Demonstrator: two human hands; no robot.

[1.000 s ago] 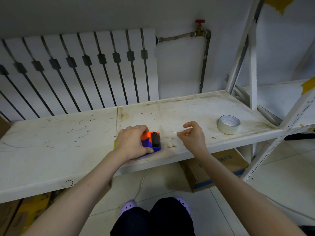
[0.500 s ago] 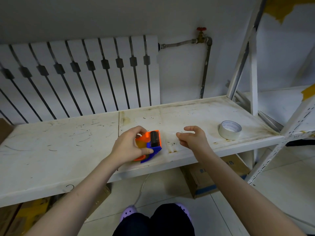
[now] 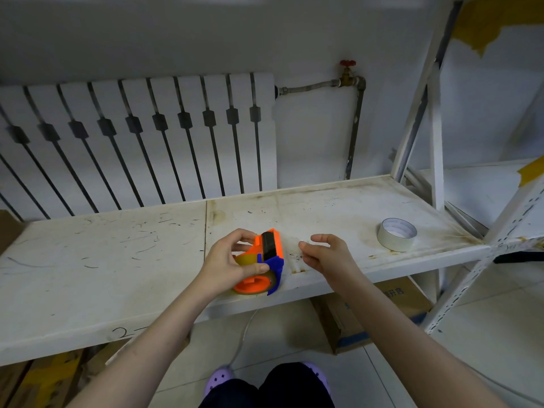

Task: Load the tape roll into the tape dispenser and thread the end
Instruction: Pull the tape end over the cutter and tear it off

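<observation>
Dispenser: we see an orange and blue plastic tape dispenser [image 3: 259,265] near the front edge of the shelf [image 3: 103,260], tilted up, with a yellowish translucent tape roll [image 3: 245,260] seated on its orange hub.
Dispenser head: a dark roller sits across the orange top end; a blue piece runs down the right side.
Left hand: our left hand [image 3: 226,265] wraps the dispenser from the left, thumb pressed on the roll and the blue piece, fingers curled over the far side.
Right hand: our right hand [image 3: 326,256] hovers just right of the dispenser, apart from it, thumb and forefinger pinched close together; whether a clear tape end lies between them we cannot tell.
Spare roll: a whitish tape roll [image 3: 396,234] lies flat well to the right on the shelf, its hollow core facing up.
Shelf: white, scratched and stained, two panels meeting at a seam.
Below: a cardboard box [image 3: 368,316] stands on the tiled floor under the shelf.
</observation>
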